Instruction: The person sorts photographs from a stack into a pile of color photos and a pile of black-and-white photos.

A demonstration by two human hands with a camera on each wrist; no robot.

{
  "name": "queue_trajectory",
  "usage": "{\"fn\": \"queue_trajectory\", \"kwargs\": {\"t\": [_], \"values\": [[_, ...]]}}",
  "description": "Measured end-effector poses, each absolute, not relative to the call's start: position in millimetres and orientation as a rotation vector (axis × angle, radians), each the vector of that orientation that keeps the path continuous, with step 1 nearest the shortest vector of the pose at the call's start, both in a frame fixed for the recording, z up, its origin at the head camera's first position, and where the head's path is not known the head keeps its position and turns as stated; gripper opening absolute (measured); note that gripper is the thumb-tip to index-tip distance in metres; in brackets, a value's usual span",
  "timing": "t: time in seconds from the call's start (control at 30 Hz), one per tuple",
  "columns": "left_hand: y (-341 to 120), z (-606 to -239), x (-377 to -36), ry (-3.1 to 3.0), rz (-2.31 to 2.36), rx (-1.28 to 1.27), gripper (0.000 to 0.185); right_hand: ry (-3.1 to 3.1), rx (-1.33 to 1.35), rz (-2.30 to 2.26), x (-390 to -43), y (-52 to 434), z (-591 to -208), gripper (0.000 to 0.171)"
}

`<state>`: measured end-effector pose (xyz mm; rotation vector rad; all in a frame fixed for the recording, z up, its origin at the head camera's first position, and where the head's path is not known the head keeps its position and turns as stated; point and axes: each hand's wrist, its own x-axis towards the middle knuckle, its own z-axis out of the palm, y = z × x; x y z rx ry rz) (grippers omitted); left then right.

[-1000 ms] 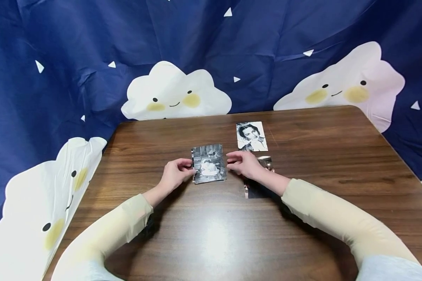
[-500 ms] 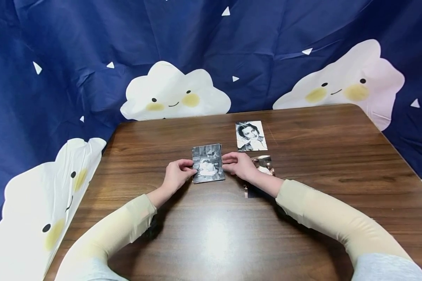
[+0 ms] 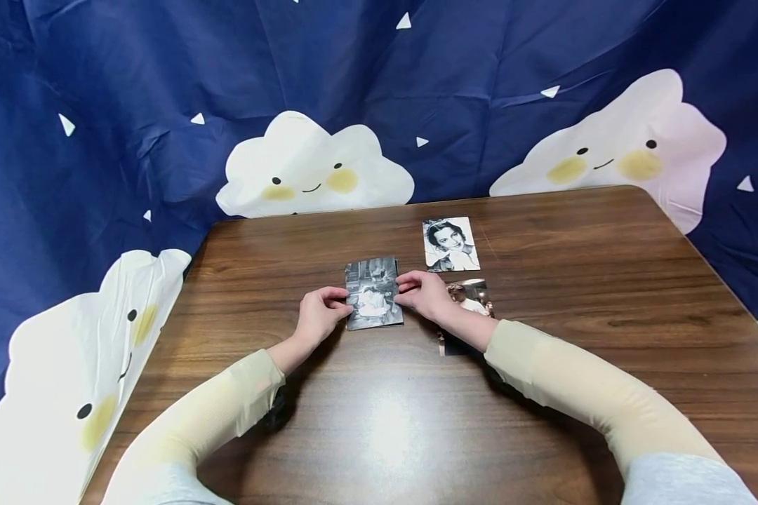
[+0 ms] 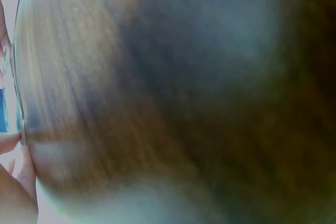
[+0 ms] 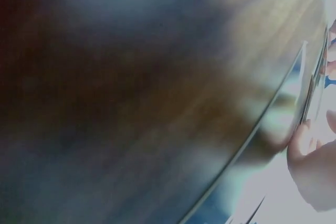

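Both arms reach forward and angle inward, bent at the elbows, in pale yellow sleeves. The left hand [image 3: 318, 315] lies knuckles up, its fingers [image 3: 336, 300] curled to the right with the tips pinched together. The right hand [image 3: 426, 295] faces it, fingers [image 3: 408, 282] curled leftward and likewise pinching. The two hands sit near each other, not touching. Both wrist views are too blurred to add finger detail.
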<state>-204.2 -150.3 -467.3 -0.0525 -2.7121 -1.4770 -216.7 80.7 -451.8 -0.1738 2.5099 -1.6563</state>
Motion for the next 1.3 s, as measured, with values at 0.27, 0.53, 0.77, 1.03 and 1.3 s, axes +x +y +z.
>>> {"fn": "queue_trajectory", "kwargs": {"t": [0.27, 0.53, 0.77, 1.03, 1.3], "values": [[-149.6, -468.3, -203.2, -2.698, -1.476, -0.047, 0.023, 2.521, -0.098, -1.602, -216.7, 75.2, -449.8, 0.043], [-150.2, -467.0, -202.1, -2.692, -1.517, -0.03, 0.023, 2.479, -0.073, -1.634, -219.7, 73.3, -453.3, 0.051], [-149.2, -466.0, -202.5, -2.68, -1.552, -0.007, 0.023, 2.494, -0.115, -1.609, -223.2, 72.3, -457.0, 0.051], [-145.8, -465.0, -202.5, -2.665, -1.576, 0.001, 0.023, 2.42, -0.121, -1.689, -223.4, 74.1, -455.9, 0.05], [-145.5, -463.2, -202.1, -2.602, -1.677, 0.004, 0.025, 2.401, -0.133, -1.727, -223.9, 75.8, -455.5, 0.047]]}}
